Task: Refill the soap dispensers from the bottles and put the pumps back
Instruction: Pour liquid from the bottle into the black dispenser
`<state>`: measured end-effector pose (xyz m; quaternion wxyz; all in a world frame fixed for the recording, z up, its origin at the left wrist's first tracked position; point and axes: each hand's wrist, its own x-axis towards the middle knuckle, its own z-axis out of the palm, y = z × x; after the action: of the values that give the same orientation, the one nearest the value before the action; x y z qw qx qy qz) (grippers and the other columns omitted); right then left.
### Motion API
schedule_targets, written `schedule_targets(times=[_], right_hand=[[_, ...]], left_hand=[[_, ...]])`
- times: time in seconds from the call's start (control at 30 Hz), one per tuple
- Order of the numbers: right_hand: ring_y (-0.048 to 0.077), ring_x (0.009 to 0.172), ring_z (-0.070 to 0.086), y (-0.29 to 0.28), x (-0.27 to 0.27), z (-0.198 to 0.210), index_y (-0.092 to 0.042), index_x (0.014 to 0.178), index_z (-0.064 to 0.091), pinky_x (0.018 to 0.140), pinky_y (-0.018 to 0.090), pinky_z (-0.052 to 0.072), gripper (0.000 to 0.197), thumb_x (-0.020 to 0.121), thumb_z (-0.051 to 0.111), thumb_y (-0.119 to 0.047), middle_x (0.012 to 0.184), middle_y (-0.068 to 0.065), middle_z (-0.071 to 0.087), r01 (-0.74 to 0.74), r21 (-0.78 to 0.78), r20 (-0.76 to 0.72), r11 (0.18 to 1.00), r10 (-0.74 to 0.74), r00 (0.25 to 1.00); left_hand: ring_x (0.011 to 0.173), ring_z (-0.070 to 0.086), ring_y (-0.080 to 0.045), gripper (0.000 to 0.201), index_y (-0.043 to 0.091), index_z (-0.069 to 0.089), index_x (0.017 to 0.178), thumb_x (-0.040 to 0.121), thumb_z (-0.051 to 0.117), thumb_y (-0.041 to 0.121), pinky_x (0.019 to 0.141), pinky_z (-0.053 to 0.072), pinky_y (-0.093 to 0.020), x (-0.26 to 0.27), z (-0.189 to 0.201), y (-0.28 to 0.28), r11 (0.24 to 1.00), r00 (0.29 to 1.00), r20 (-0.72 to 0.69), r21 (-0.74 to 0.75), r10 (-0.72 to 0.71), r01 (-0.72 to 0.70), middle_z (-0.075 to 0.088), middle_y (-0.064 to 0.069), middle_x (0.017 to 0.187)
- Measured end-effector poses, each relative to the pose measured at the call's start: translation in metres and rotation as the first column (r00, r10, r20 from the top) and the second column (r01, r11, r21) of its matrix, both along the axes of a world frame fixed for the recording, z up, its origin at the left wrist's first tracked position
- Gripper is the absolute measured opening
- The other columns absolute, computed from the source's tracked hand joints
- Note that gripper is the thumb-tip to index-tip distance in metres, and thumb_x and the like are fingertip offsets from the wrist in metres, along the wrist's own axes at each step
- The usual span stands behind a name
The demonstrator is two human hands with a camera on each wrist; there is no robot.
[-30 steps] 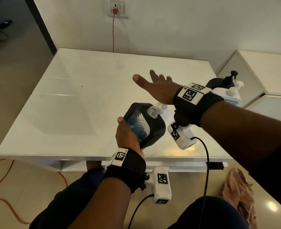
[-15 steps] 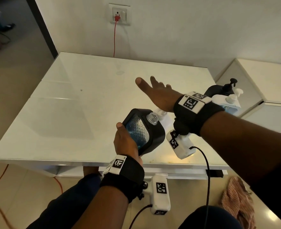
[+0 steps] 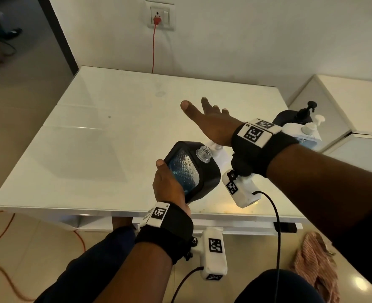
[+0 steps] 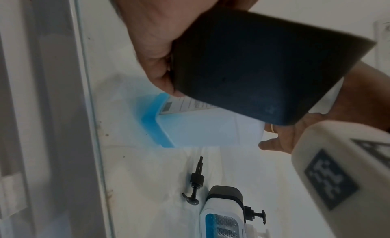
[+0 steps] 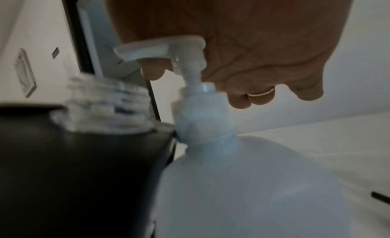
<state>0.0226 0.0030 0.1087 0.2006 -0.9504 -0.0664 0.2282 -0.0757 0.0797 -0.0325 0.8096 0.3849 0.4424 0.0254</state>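
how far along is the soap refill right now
Done: the black dispenser has its pump off; the black pump lies on the table. In hand: left hand tilts it to the refill bottle, right hand pressing its pump. Left: filling, refitting the pump.

Counted across the views: two hands, left (image 3: 169, 184) and right (image 3: 211, 125); two black dispensers (image 3: 193, 169) (image 3: 284, 120); two white bottles (image 5: 242, 183) (image 3: 300, 133); one loose black pump (image 4: 195, 180); one table (image 3: 93, 149); one cloth (image 3: 316, 265).

White table (image 3: 97, 154) — refill bottle (image 4: 202, 128), loose pump (image 4: 195, 183), dispenser (image 4: 223, 213)
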Motion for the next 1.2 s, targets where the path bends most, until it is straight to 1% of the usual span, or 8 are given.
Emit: schedule_targets(times=[0.13,0.3,0.5,0.67,0.83,1.0,1.1,1.2], right_hand=[[0.032,0.155,-0.014,-0.0003,-0.0008,0.0011,-0.029,0.161,-0.008,0.121,0.055,-0.007,0.100,0.084,0.014,-0.089,0.169,0.011,-0.006,0.013,0.016,0.008,1.000,-0.014,1.000],[0.033,0.155,-0.012,-0.0029,-0.0023,-0.0045,-0.028,0.161,-0.009,0.121,0.058,-0.004,0.104,0.082,0.016,-0.091,0.169,0.010,-0.005,0.021,-0.042,0.028,0.999,-0.019,0.999],[0.033,0.155,-0.014,0.0002,-0.0001,-0.0008,-0.030,0.161,-0.010,0.120,0.057,-0.006,0.104,0.081,0.015,-0.092,0.169,0.011,-0.007,-0.006,-0.039,-0.001,0.999,0.006,1.000],[0.033,0.155,-0.014,-0.0011,0.0012,0.0000,-0.029,0.161,-0.009,0.121,0.057,-0.006,0.104,0.081,0.015,-0.092,0.169,0.011,-0.007,-0.003,-0.020,0.007,1.000,0.003,1.000],[0.033,0.155,-0.011,-0.0031,-0.0003,-0.0053,-0.028,0.162,-0.006,0.120,0.059,-0.003,0.105,0.081,0.017,-0.092,0.170,0.010,-0.004,0.017,-0.064,0.039,0.998,-0.015,0.999],[0.032,0.155,-0.013,-0.0008,0.0002,0.0001,-0.029,0.161,-0.007,0.120,0.057,-0.006,0.103,0.082,0.015,-0.091,0.169,0.010,-0.005,-0.007,-0.033,-0.002,0.999,0.007,1.000],[0.032,0.155,-0.015,-0.0023,0.0016,0.0040,-0.029,0.161,-0.008,0.120,0.056,-0.007,0.102,0.083,0.014,-0.090,0.169,0.010,-0.007,-0.002,-0.005,-0.006,1.000,0.002,1.000],[0.031,0.155,-0.013,-0.0036,-0.0006,0.0014,-0.029,0.161,-0.007,0.120,0.058,-0.005,0.104,0.081,0.016,-0.092,0.170,0.009,-0.005,-0.001,-0.016,0.017,1.000,0.002,1.000]], left_hand=[[0.118,0.065,-0.038,0.045,0.039,0.061,0.121,0.101,0.037,0.072,0.104,0.053,-0.060,-0.0008,-0.0027,-0.0004,1.000,1.000,0.017,-0.002,0.013,-0.013,0.066,-0.008,0.132],[0.116,0.067,-0.038,0.063,0.036,0.063,0.128,0.088,0.042,0.080,0.102,0.054,-0.061,-0.0013,-0.0031,-0.0028,1.000,1.000,0.014,-0.011,0.004,-0.004,0.068,-0.008,0.129],[0.117,0.065,-0.037,0.041,0.039,0.060,0.111,0.101,0.038,0.072,0.104,0.053,-0.059,-0.0003,-0.0006,0.0006,1.000,1.000,0.000,0.008,0.009,-0.009,0.066,-0.009,0.130],[0.117,0.066,-0.037,0.068,0.041,0.061,0.119,0.071,0.040,0.086,0.104,0.054,-0.059,-0.0014,0.0022,-0.0024,0.999,1.000,0.004,0.041,0.012,-0.012,0.066,-0.008,0.133],[0.115,0.067,-0.037,0.060,0.039,0.063,0.121,0.084,0.042,0.081,0.102,0.055,-0.059,-0.0020,-0.0003,-0.0050,1.000,1.000,0.028,0.023,0.014,-0.015,0.068,-0.008,0.128],[0.114,0.068,-0.035,0.068,0.043,0.065,0.102,0.063,0.041,0.092,0.102,0.055,-0.059,-0.0005,-0.0017,-0.0008,0.998,1.000,0.022,0.056,0.000,-0.002,0.070,-0.006,0.127],[0.113,0.068,-0.035,0.059,0.041,0.064,0.105,0.075,0.042,0.086,0.101,0.056,-0.058,-0.0015,0.0009,-0.0018,0.998,1.000,0.020,0.059,0.010,-0.011,0.069,-0.006,0.127],[0.114,0.067,-0.035,0.060,0.040,0.063,0.110,0.076,0.041,0.084,0.102,0.055,-0.058,-0.0021,0.0014,-0.0032,0.999,1.000,0.011,0.041,0.009,-0.009,0.068,-0.007,0.128]])
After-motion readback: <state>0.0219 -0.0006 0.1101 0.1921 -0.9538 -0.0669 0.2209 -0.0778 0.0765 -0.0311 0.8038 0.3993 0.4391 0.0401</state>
